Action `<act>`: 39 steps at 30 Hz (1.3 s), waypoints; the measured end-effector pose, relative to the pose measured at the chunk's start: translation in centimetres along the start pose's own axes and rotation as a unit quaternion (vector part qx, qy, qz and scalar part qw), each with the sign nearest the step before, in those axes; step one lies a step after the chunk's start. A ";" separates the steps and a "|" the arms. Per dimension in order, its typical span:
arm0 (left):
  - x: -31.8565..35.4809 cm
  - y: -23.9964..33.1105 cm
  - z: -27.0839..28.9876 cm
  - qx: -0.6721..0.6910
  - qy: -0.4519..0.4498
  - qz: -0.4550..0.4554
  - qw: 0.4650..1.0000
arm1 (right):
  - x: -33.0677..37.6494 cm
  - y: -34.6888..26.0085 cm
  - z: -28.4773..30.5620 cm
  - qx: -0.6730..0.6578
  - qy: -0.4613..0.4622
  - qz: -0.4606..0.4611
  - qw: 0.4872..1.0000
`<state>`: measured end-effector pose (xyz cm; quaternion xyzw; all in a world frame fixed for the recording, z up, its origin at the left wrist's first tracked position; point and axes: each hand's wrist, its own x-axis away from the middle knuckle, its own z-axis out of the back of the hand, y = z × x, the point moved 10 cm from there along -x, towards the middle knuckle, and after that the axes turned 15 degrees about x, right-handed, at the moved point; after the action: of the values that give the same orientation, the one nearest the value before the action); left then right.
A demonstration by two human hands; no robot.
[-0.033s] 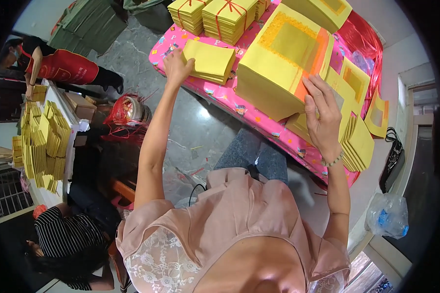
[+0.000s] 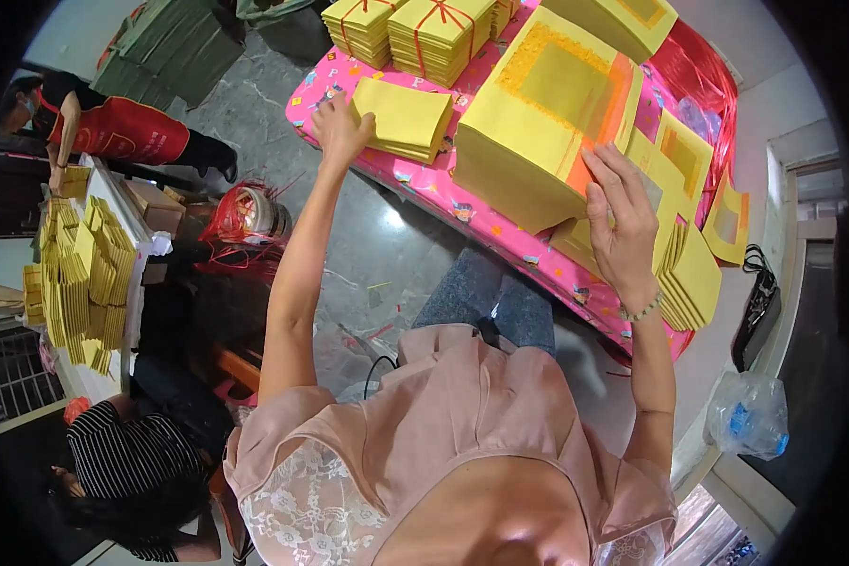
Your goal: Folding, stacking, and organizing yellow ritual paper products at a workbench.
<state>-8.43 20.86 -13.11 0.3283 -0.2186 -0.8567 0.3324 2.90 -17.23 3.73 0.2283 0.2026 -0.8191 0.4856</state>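
My left hand (image 2: 342, 130) is at the left end of a low stack of folded yellow paper (image 2: 401, 113), near the table's edge. Its fingers are spread, and the thumb reaches the stack's side. To the right stands a tall block of yellow paper sheets (image 2: 514, 174) with an orange band and a gold patch on top. My right hand (image 2: 623, 217) rests at its near right corner, fingers stretched out against the orange band. Part of the block's right side is hidden behind that hand.
A pink patterned cloth (image 2: 434, 193) covers the table. Tied yellow bundles (image 2: 441, 38) stand at its far side; loose yellow stacks (image 2: 690, 283) lie at the right. On the left, a person in a red apron (image 2: 132, 127) and one in stripes (image 2: 137, 453) flank another table of paper (image 2: 85, 274).
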 end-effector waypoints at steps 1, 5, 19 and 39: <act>0.8 2.8 1.7 -0.098 0.089 -0.091 0.987 | 0.0 0.1 0.0 0.003 0.000 -0.002 1.000; 0.9 3.3 -0.1 0.055 -0.052 -0.066 0.995 | 0.0 0.0 0.1 0.002 0.010 -0.002 1.000; 4.8 4.7 -3.9 -0.033 -0.103 -0.110 0.988 | -0.4 -0.3 0.9 0.018 0.001 0.018 1.000; 4.0 26.6 7.7 0.352 -0.147 -0.268 0.885 | -1.6 1.3 0.5 -0.217 0.001 -0.034 0.975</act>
<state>-4.85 1.07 6.30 0.3406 -0.4555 -0.8183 -0.0835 4.63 -16.95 4.92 0.1111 0.3840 -0.7714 0.4951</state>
